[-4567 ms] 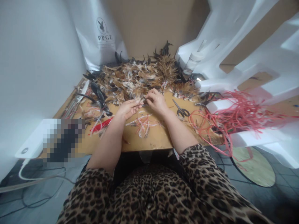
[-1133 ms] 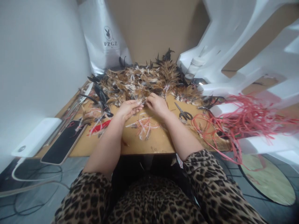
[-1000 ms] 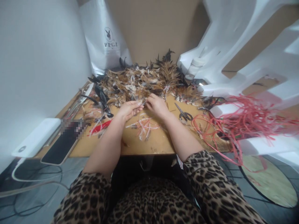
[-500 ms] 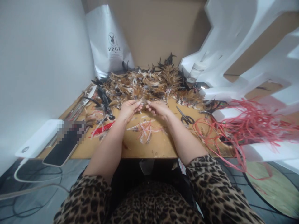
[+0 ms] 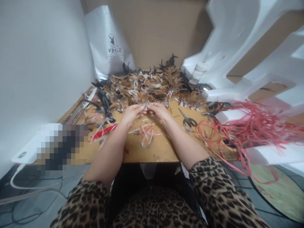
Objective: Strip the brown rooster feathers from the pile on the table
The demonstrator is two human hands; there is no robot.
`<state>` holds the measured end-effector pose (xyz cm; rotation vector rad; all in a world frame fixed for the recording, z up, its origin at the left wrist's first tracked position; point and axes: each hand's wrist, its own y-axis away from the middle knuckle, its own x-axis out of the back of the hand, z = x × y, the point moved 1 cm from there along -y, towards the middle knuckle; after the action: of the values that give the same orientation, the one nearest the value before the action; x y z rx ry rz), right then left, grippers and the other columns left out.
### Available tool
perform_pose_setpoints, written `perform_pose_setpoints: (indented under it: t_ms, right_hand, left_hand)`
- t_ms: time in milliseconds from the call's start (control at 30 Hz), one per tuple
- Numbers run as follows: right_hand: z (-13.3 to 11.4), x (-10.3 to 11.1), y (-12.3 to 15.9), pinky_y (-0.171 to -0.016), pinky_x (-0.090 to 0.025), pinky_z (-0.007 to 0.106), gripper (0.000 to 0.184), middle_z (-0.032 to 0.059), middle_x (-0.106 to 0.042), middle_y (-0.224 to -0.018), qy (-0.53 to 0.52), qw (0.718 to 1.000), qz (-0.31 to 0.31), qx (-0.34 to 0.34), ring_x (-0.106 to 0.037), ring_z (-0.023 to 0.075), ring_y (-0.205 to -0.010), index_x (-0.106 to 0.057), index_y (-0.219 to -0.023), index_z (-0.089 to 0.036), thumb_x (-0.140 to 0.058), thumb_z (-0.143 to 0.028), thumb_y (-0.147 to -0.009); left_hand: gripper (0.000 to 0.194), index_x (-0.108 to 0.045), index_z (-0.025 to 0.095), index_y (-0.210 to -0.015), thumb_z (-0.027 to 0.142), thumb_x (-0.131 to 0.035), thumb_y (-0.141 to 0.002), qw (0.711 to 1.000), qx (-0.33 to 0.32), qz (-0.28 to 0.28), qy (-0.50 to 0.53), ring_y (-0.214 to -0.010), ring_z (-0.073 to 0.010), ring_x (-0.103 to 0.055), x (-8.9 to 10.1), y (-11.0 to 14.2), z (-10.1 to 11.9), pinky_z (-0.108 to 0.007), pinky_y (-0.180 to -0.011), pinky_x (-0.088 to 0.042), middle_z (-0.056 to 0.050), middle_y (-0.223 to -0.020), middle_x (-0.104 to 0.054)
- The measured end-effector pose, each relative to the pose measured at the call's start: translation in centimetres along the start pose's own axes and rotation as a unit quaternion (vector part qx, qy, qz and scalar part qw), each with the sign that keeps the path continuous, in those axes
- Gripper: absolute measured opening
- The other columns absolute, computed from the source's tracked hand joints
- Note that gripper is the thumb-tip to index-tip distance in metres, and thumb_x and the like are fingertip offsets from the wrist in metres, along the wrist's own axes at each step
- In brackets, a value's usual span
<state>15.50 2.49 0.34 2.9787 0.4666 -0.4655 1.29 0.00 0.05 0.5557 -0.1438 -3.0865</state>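
Observation:
My left hand [image 5: 133,114] and my right hand [image 5: 159,111] meet fingertip to fingertip at the front of a pile of brown feathers [image 5: 140,84]. Both hands pinch a small bunch of feathers [image 5: 146,103] with whitish quill ends; its tips blend into the pile behind, so its full shape is hard to see. Below the hands, pink and white ribbon scraps [image 5: 146,131] lie on the wooden tabletop [image 5: 163,148]. Black-handled scissors [image 5: 187,118] rest to the right of my right hand, blades pointing away.
Loose pink ribbons [image 5: 258,126] hang over white foam pieces [image 5: 230,114] at the right. Black feathers [image 5: 104,101] and a red strip [image 5: 103,131] lie on the left. A white power bank [image 5: 28,148] with a cable sits at the left edge. Behind stand a silver bag [image 5: 106,44] and a jar [image 5: 199,72].
My right hand has turned from a bent, raised pose to reach straight toward my left fingertips. The hands have drawn together on the feather bunch. The view has shifted slightly.

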Motion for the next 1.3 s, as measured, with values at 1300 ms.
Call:
perform_pose_setpoints:
  t_ms: [1300]
  right_hand:
    - [1.0, 1.0, -0.6, -0.071, -0.042, 0.03, 0.018, 0.0097, -0.064, -0.094, 0.696, 0.696, 0.071, 0.162, -0.058, 0.0199, -0.083, -0.066, -0.085, -0.02, -0.049, -0.024, -0.081]
  left_hand:
    - [0.014, -0.064, 0.011, -0.077, 0.02, -0.071, -0.069, 0.99, -0.041, 0.111, 0.075, -0.052, -0.0044, -0.058, 2.1, -1.0, 0.7, -0.012, -0.045, -0.043, -0.003, -0.07, -0.068]
